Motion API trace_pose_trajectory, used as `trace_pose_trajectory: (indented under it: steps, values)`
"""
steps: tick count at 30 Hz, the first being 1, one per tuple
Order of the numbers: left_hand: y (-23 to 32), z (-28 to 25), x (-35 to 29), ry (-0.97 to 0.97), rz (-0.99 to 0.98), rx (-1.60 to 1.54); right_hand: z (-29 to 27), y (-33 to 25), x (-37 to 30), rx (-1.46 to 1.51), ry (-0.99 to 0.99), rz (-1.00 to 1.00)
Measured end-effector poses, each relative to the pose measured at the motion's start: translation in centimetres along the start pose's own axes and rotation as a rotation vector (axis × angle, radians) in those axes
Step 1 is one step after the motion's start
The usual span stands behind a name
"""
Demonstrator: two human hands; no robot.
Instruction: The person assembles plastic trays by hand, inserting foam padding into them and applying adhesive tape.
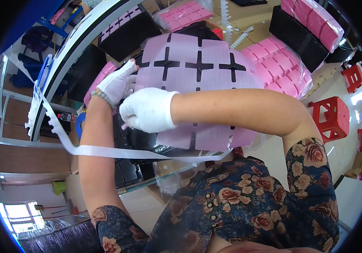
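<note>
A thin pink-purple foam sheet (181, 107) with cross-shaped cutouts lies in front of me over black trays or boxes. My left hand (115, 84), in a white glove with a bare fingertip showing, is at the sheet's left edge. Its fingers are apart and hold nothing that I can see. Beside it, my right hand (149, 110), also gloved in white, is closed. The tip of a small pink piece (125, 126) pokes out below its fingers; the rest is hidden. My right forearm crosses over the sheet.
A long white strip (105, 152) with a notched edge loops across my left forearm. Pink foam blocks (280, 67), some in clear wrap, and black boxes (128, 36) stand beyond the sheet. Red stools (330, 118) are on the floor at right. A curved-looking metal frame (69, 55) runs along the left.
</note>
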State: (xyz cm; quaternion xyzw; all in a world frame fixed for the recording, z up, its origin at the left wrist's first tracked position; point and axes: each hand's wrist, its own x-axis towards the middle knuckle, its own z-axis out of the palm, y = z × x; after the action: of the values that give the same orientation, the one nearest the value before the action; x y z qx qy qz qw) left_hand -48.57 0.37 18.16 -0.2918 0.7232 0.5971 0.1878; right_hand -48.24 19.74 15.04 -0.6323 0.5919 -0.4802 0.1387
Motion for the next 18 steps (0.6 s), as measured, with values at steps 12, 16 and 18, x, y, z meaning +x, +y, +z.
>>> trace_pose_trajectory:
  steps: [12, 16, 18]
  values:
    - [-1.0, 0.1, 3.8, 0.173, 0.319, 0.000, -2.9, -0.5, -6.1, -0.340, 0.203, -0.138]
    - [-2.0, -1.3, 3.0, 0.305, 0.307, 0.208, -9.5, 5.4, -11.4, -0.585, 0.992, 0.268]
    - [-1.8, -1.1, 2.4, 0.426, 0.293, 0.342, -12.3, 7.0, -13.1, -0.533, 0.795, 0.728]
